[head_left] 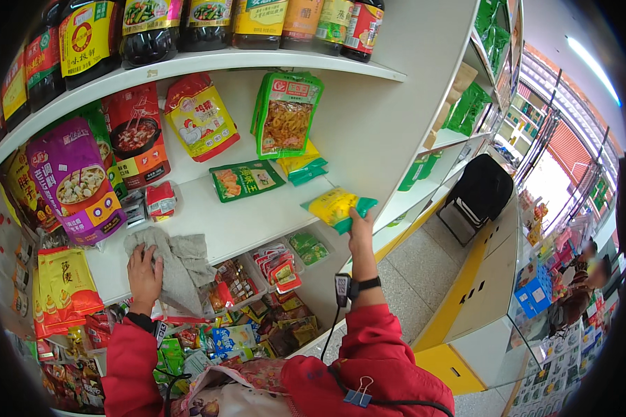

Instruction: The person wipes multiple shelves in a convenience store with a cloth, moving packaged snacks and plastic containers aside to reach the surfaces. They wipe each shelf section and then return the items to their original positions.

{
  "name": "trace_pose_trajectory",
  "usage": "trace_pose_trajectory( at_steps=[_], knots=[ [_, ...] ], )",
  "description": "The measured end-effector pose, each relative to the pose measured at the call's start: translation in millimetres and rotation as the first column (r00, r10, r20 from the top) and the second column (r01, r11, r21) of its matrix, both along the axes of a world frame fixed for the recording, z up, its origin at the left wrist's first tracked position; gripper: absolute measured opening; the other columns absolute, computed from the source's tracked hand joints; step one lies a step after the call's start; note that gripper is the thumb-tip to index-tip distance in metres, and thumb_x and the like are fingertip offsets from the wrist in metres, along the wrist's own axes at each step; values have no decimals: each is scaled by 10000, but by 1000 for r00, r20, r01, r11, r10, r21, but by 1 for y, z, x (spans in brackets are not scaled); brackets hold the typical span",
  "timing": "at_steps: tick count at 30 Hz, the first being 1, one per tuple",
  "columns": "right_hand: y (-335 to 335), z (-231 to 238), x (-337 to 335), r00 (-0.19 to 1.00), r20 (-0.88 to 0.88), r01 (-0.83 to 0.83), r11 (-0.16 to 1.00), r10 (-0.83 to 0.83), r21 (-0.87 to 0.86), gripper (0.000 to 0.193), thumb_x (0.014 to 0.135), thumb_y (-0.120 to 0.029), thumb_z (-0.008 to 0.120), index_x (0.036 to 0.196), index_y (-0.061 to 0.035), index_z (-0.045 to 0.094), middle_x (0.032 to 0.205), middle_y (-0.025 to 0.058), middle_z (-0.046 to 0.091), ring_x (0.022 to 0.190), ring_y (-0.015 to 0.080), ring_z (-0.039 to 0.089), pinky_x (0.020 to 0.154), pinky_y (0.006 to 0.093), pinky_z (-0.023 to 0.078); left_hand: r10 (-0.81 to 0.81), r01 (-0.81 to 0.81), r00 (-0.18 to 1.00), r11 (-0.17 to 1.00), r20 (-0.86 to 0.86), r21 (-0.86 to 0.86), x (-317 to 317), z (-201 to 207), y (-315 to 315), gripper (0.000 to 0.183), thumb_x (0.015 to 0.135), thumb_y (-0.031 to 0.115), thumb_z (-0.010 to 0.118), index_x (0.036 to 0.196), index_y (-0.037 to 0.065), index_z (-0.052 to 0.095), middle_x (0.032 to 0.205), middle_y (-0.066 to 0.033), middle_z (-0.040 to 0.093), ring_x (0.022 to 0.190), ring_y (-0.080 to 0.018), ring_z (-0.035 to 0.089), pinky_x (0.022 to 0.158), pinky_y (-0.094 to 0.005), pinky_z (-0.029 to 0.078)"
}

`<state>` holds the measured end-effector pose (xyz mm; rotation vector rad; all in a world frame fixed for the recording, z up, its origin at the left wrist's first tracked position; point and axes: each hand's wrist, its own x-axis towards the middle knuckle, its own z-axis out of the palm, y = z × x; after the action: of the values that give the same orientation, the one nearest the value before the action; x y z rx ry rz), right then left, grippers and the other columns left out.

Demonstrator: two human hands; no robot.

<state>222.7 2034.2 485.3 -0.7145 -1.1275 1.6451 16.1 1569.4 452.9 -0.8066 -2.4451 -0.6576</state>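
In my right hand [359, 231] is a yellow and green packet [332, 206], gripped at its green end near the right end of the white shelf [215, 226]. My left hand [145, 276] lies with fingers spread on a grey cloth [177, 267], which drapes over the shelf's front edge. Further back, a flat green packet [246, 181] lies beside another yellow and green packet [305, 164]. Upright behind them leans a green pouch [285, 115] with a clear window. A small red and white packet [161, 201] sits left of the bare shelf surface.
Dark sauce bottles [153, 31] line the shelf above. Purple [76, 181], red and yellow pouches crowd the left side. Bins of small packets [236, 337] stand below. To the right are a black folding chair [477, 194], a counter [487, 326] and a person [581, 288] beyond it.
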Motion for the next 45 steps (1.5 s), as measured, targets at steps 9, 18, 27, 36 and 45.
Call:
trace_pose_trajectory(
  at_steps=[9, 18, 27, 36, 45],
  knots=[
    [16, 47, -84, 964, -234, -85, 981, 126, 177, 383, 907, -75, 533, 1267, -14, 415, 1147, 76, 537, 1022, 188, 537, 859, 324, 452, -33, 33, 999, 999, -42, 9, 2, 4, 0, 323, 851, 216, 539, 1136, 65, 566, 1205, -173, 498, 1105, -362, 478, 942, -433, 373],
    [82, 8, -181, 684, 578, 104, 844, -445, 527, 700, 734, -412, 723, 1173, 73, 475, 1098, 217, 574, 974, 344, 563, 859, 420, 451, -19, 19, 1000, 1000, -7, 17, 4, 11, 1, 320, 846, 205, 542, 1128, 56, 570, 1201, -175, 501, 1103, -366, 480, 938, -432, 378],
    [94, -14, -199, 970, 243, 27, 1000, -27, 2, 601, 728, -342, 771, 1082, 85, 541, 992, 151, 626, 885, 257, 612, 767, 347, 491, 6, -5, 1000, 1000, 24, -16, 5, 12, 5, 334, 860, 217, 522, 1156, 68, 566, 1218, -169, 499, 1121, -362, 478, 948, -418, 373],
    [105, -15, -223, 956, 225, 152, 974, -187, 167, 311, 788, -142, 700, 1015, 38, 587, 963, 132, 649, 832, 221, 628, 751, 341, 496, 20, -18, 997, 1000, 68, -24, 6, 12, 3, 335, 864, 227, 520, 1159, 76, 565, 1238, -170, 492, 1126, -363, 478, 952, -414, 372],
    [44, 52, -158, 981, -193, 56, 992, -33, 117, 163, 864, -16, 577, 1019, 30, 576, 948, 79, 628, 770, 166, 589, 690, 311, 480, 7, -6, 999, 1000, 31, -25, 4, 10, 2, 327, 864, 233, 527, 1154, 86, 559, 1221, -158, 496, 1120, -357, 476, 949, -426, 373]
  ],
)
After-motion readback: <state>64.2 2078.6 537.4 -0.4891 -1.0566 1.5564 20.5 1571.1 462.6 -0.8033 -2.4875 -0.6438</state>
